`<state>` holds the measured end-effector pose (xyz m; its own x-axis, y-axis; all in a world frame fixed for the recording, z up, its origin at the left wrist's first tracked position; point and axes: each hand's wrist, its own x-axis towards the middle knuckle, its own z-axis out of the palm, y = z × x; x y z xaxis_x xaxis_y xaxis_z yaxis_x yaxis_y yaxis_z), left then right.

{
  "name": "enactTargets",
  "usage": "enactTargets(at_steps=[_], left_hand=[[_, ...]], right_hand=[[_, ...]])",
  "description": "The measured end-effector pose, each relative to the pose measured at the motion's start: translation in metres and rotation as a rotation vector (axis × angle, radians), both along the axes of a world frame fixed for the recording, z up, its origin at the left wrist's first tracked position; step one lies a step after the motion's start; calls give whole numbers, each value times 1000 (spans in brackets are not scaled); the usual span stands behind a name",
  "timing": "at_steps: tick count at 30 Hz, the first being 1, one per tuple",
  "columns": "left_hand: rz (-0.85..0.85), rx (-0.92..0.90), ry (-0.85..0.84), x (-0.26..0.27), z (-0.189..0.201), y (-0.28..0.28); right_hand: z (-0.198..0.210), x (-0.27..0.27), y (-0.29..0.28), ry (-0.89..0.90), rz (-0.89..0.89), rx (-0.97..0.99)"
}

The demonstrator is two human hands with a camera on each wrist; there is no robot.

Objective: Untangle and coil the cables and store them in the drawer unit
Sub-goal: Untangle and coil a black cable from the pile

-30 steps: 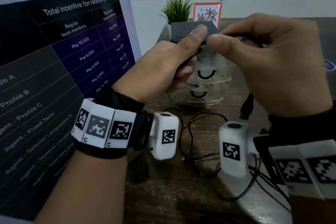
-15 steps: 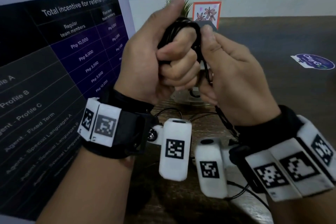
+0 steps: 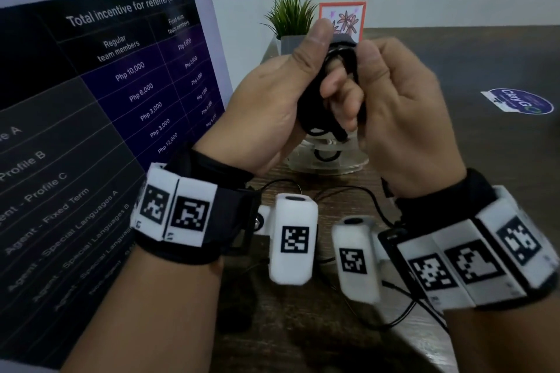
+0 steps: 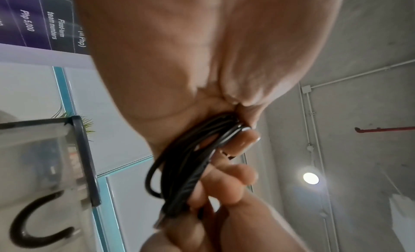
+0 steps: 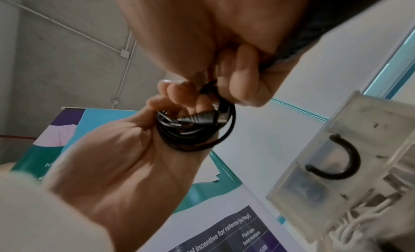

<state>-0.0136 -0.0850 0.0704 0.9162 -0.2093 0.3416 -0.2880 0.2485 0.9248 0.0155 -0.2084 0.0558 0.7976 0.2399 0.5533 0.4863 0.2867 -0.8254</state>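
Note:
A black cable coil is held up in front of the clear drawer unit. My left hand grips the coil with curled fingers, thumb raised. My right hand pinches the coil's far side, where a black plug end lies across the loops. The drawer unit has black U-shaped handles and a white cable inside a lower drawer. More thin black cables lie loose on the wooden table under my wrists.
A dark poster board stands at the left. A small potted plant and a flower picture sit behind the drawer unit. A round sticker lies on the table at right.
The hands came together from pinching the cable over the drawers, the left fist closing round the coil. Since half a second ago both hands have stayed on it, shifting only slightly.

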Motion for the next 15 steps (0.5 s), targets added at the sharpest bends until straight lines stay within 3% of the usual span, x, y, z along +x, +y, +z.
enactTargets(at_steps=[3,8,15], left_hand=[[41,15,44,-1,-1,4],[68,-38,183,-7,2,2],[164,-105,240,-1,0,-4]], right_hand=[[0,5,-7,-72,-47,-45],[-6,12,-16,-222,-365,-324],[-7,12,-15,-267,-346,-421]])
